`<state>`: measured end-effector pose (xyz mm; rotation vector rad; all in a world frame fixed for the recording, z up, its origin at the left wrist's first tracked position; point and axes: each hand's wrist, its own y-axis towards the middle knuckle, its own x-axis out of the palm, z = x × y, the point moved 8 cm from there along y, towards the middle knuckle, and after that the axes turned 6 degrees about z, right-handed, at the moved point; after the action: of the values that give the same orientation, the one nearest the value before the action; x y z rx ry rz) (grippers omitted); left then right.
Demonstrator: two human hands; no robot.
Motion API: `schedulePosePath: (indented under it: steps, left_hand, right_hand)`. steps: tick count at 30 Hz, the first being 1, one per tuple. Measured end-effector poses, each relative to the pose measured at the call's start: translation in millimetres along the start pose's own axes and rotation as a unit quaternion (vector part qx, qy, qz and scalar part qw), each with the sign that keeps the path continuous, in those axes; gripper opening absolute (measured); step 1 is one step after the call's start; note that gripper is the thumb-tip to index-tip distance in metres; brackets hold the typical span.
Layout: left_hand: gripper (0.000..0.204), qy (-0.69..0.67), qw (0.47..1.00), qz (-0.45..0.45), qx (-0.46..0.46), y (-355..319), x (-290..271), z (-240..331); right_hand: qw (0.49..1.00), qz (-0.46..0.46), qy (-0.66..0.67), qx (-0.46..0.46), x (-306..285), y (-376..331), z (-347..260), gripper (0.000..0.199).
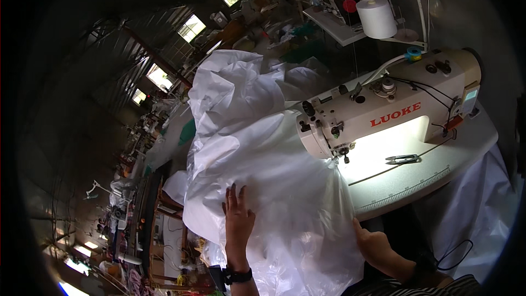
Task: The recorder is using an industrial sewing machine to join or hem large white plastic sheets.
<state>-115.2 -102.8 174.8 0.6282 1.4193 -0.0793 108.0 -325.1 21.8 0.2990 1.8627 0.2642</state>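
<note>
Guiding white sheet (257,156) into sewing machine (392,96), by the look of it.
Draped left of machine, reaching under its front end. Pressing sheet with flat, spread left hand (239,225), gripping nothing; touching right edge with curled right hand (378,249), can't tell if pinched. Probably calls next for even, straight feeding.

Four bright windows (191,28) run between 10 and 12 o'clock amid dark, ribbed panelling (164,19), their daylight barely reaching the dim, cluttered workshop (118,164). A plain, shadowed wall (471,13) stands at 2 o'clock, and a pale table (335,28) juts out at 1 o'clock. More bright patches of light (75,265) glow at 8 o'clock.
</note>
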Motion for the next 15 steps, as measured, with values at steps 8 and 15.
schedulePosePath:
  steps: [8,15]
  left_hand:
    - [0.078,-0.039,0.997,-0.061,0.038,15.0,42.3,-40.1]
    - [0.036,0.056,0.990,0.080,0.098,39.2,4.7,-40.2]
  right_hand:
    - [0.999,-0.020,-0.048,-0.009,-4.9,-1.4,-0.5,0.061]
    - [0.995,-0.022,-0.092,-0.042,-6.2,0.9,-6.6,0.062]
